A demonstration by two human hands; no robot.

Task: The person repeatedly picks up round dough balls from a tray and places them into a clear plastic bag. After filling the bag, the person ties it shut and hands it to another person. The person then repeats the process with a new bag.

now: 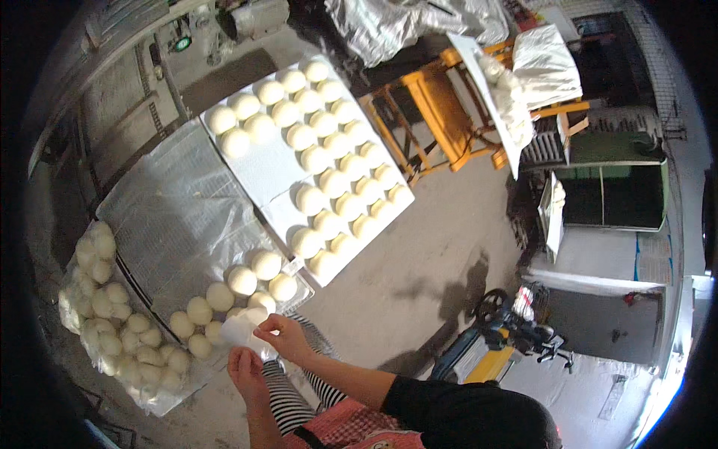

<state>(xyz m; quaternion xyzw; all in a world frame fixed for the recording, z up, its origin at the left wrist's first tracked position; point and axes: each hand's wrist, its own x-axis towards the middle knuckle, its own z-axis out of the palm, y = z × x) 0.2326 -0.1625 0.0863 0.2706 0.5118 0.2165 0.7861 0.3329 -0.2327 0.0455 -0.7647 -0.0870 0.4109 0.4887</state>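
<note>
My left hand (245,369) and my right hand (283,338) are close together at the near edge of the table, with the fingertips of both pinching a thin white sheet (238,331). The picture does not settle whether it is paper or plastic film. Round white dough buns (220,296) sit just beyond the sheet on a table covered in clear plastic (179,207). The sheet hides part of the nearest ones. Farther off, a white board (263,168) carries many more buns in rows, with a bare patch on its left side.
Left of my hands, more buns lie heaped under clear plastic (106,331). A wooden chair (440,112) stands beyond the board, beside a tilted white board (488,101). Silvery sheeting (415,25) lies at the back. To the right a parked cycle (505,331) stands near the wall.
</note>
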